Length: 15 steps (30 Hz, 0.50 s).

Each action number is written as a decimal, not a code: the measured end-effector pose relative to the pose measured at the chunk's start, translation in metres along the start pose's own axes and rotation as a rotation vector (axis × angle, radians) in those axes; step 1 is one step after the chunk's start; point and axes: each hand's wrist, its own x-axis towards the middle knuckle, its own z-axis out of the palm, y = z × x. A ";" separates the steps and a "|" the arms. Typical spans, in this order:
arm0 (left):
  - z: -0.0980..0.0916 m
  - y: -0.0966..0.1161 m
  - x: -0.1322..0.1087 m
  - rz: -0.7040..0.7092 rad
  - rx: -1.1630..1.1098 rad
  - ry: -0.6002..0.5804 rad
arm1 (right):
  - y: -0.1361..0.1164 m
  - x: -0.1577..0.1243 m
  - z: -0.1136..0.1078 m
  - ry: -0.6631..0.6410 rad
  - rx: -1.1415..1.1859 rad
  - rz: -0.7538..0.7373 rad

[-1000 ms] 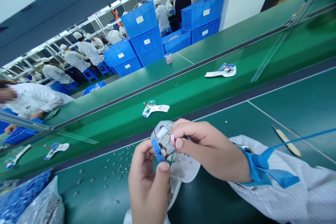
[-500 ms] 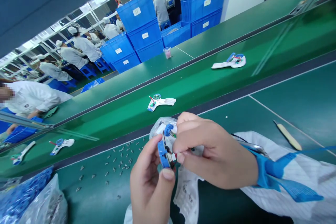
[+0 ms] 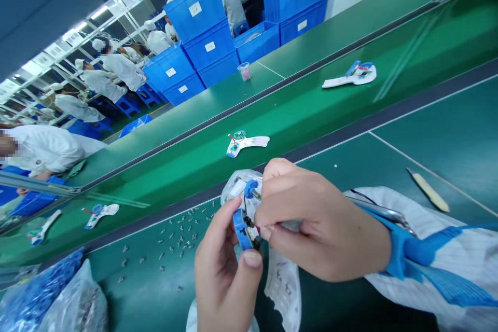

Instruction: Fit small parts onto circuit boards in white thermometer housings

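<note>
My left hand (image 3: 223, 275) is closed around the edge of a blue plastic ring-shaped part (image 3: 241, 233), tilted on its side, with small black and white components facing right. My right hand (image 3: 319, 223) pinches close against those components. A bit of red shows at its fingertips; what they hold is too small and covered to make out. Just above, a smaller blue round piece (image 3: 251, 188) with a green board shows beside my right fingers. Below my hands a white plastic shell half (image 3: 286, 288) hangs or lies, partly hidden by them. A clear plastic bag (image 3: 232, 185) is behind.
Small metal pieces (image 3: 181, 241) lie scattered on the green bench at left, near bags of blue parts (image 3: 46, 285) and metal parts (image 3: 80, 301). White housings (image 3: 252, 141) with wiring sit along the green belt. A pale-handled tool (image 3: 430, 192) lies at right. Co-workers and blue crates (image 3: 210, 46) stand beyond.
The white housings on the belt have shifted to the right. Both hands keep almost the same hold on the blue part, and the view has moved slightly.
</note>
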 end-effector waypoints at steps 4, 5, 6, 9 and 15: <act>-0.002 0.000 -0.002 0.054 0.092 -0.057 | -0.002 0.000 -0.004 -0.043 0.007 0.008; -0.002 0.000 -0.004 0.068 0.147 -0.048 | -0.002 0.000 -0.005 -0.052 0.008 0.014; -0.002 0.000 -0.006 0.080 0.219 -0.022 | -0.002 0.000 -0.005 -0.065 0.009 0.019; 0.000 0.001 -0.014 0.087 0.452 0.048 | -0.001 -0.001 -0.005 -0.112 0.027 0.031; 0.014 -0.003 -0.024 0.050 0.769 0.045 | -0.002 -0.003 -0.005 -0.166 0.126 0.076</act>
